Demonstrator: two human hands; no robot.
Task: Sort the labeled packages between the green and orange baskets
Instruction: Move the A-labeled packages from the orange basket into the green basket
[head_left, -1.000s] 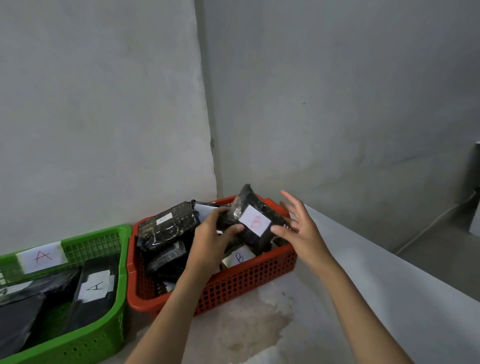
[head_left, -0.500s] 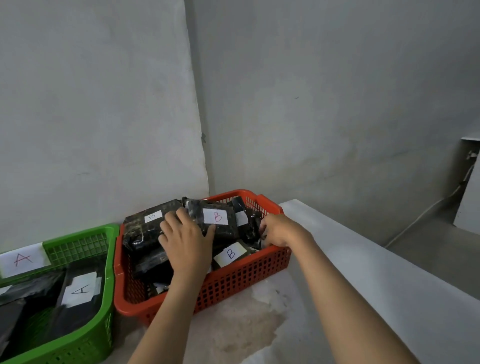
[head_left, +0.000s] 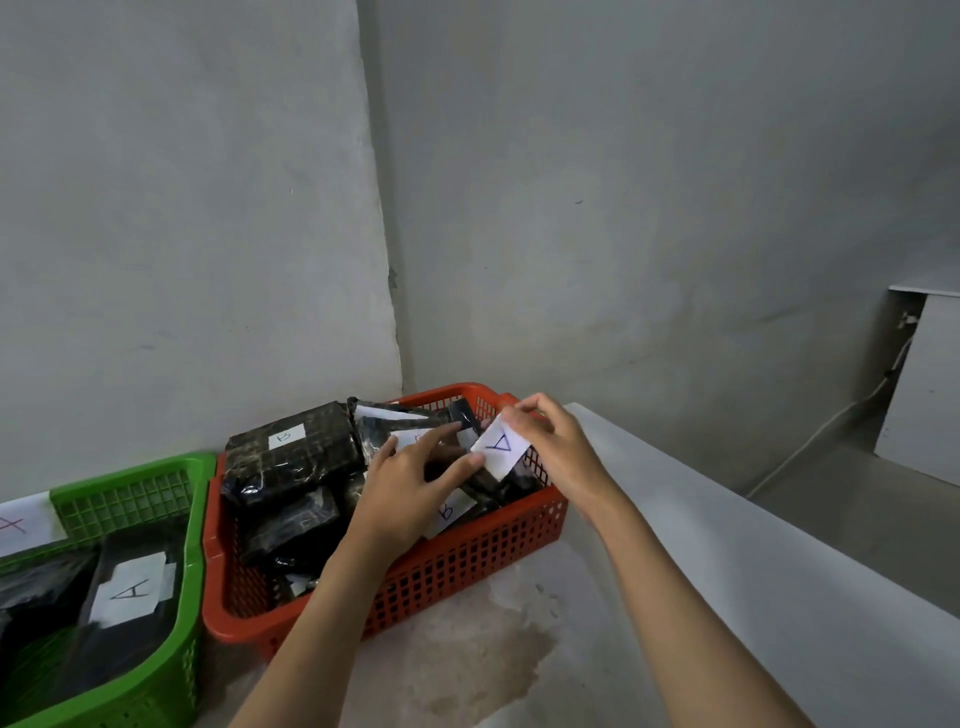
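The orange basket (head_left: 457, 566) holds several black packages with white labels, most marked B. My right hand (head_left: 556, 447) grips a black package labelled A (head_left: 500, 446) at the basket's far right corner, the label facing me. My left hand (head_left: 410, 483) rests with straight fingers on the packages in the middle of the basket, its thumb touching the A label's edge. A large black package marked B (head_left: 291, 457) lies at the basket's left. To the left stands the green basket (head_left: 171, 639), with a black package labelled A (head_left: 127, 592) inside.
Both baskets sit on a pale stained tabletop (head_left: 519, 649) in a corner of grey walls. A white paper marked A (head_left: 21, 525) hangs on the green basket's far rim. The table edge runs diagonally at right, with floor and a white panel (head_left: 924, 384) beyond.
The B package held up a second ago went down into the orange basket. My right hand then dug in at the right corner and now lifts out a package labelled A.
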